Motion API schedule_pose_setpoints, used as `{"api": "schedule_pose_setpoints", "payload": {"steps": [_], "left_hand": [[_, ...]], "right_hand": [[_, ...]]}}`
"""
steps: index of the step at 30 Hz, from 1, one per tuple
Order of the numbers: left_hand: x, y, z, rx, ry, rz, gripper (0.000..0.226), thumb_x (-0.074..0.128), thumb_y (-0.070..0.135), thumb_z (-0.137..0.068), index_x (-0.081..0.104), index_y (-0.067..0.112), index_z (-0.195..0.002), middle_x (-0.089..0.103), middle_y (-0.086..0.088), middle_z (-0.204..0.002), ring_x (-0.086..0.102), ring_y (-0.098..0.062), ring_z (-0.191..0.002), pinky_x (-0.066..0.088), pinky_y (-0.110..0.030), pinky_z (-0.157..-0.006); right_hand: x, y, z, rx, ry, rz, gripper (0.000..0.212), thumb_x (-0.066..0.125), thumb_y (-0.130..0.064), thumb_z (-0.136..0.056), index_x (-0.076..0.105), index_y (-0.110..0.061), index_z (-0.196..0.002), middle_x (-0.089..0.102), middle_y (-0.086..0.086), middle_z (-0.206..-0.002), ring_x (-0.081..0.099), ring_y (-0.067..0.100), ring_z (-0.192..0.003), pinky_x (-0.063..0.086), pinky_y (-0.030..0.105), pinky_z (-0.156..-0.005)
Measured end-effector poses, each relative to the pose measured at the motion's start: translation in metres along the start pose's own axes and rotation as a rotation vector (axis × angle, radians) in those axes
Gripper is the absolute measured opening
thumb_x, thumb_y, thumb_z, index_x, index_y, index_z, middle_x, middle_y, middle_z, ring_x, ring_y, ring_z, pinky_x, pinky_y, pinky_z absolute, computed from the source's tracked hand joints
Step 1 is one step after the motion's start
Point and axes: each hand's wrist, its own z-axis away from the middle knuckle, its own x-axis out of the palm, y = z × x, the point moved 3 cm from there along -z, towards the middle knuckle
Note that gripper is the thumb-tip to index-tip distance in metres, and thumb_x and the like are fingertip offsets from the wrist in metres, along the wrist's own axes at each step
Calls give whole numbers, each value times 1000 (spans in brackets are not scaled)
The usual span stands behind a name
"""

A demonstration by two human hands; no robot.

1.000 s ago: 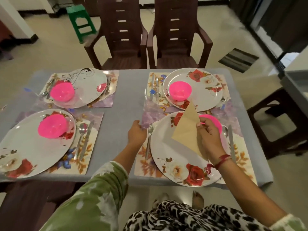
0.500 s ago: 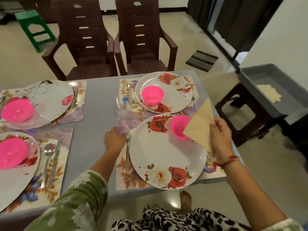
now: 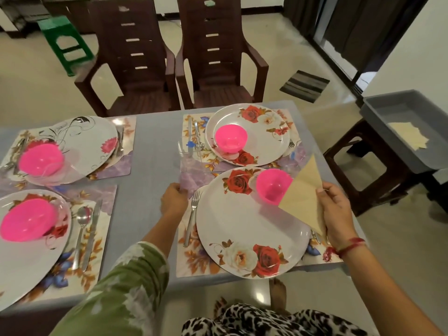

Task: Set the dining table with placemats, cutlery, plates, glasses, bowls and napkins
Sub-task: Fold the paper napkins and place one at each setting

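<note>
Holding folded tan napkin (image 3: 306, 198) pinched between thumb and fingers, right hand (image 3: 335, 212) hovers over right edge of near-right plate (image 3: 242, 224); napkin tip points up, overlapping pink bowl (image 3: 270, 186) in view. Left hand (image 3: 173, 200) curled, knuckles up, on grey table (image 3: 155, 146) at far-left corner of placemat (image 3: 194, 263), beside fork (image 3: 192, 214); whether it grips anything, cannot tell. Four floral settings on table. Room: brown chairs (image 3: 132, 57) at far side, green stool (image 3: 65, 42) behind, striped doormat (image 3: 304, 86) near dark curtains (image 3: 351, 25). Right: grey tub (image 3: 392, 112) with spare napkins (image 3: 407, 135) on brown stool (image 3: 368, 170).
</note>
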Motion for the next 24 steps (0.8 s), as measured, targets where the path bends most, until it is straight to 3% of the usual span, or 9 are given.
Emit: {"api": "schedule_pose_setpoints", "payload": {"steps": [5,8,12,19,24], "left_hand": [[-6,3,5,160,17,43,22,45,12,-98,60,8,-113,63,-9,-105,58,-26,-89,44,-32,-77],[-13,-8,-6,159,-1,54,26,46,9,-97,63,6,-117,66,-15,-113,61,-32,-99,45,-34,-82],[-27,-18,-15,174,0,65,28,46,7,-96,64,5,-117,66,-17,-113,61,-33,-101,43,-31,-80],[-40,-43,-21,160,17,72,29,48,8,-95,62,4,-121,65,-20,-114,60,-37,-102,45,-36,-83],[-50,-48,-18,174,83,39,30,50,9,-96,60,0,-123,62,-24,-119,56,-41,-111,43,-41,-93]], "right_hand": [[11,-3,2,-5,-34,-15,24,43,-12,-100,60,-26,-90,60,-2,-95,55,12,-81,50,18,-65],[17,-5,3,-7,-25,-13,23,42,-14,-100,59,-26,-90,59,-3,-93,55,11,-79,51,17,-63],[18,-6,2,-1,-7,-12,20,43,-19,-101,58,-28,-91,59,-1,-97,56,14,-82,48,26,-67],[8,-6,-7,-12,76,-30,21,45,-14,-99,60,-25,-89,61,-3,-89,56,8,-74,50,16,-61],[-16,19,-34,78,216,-4,15,45,-14,-98,60,-14,-100,59,4,-100,54,18,-89,46,33,-80]]}}
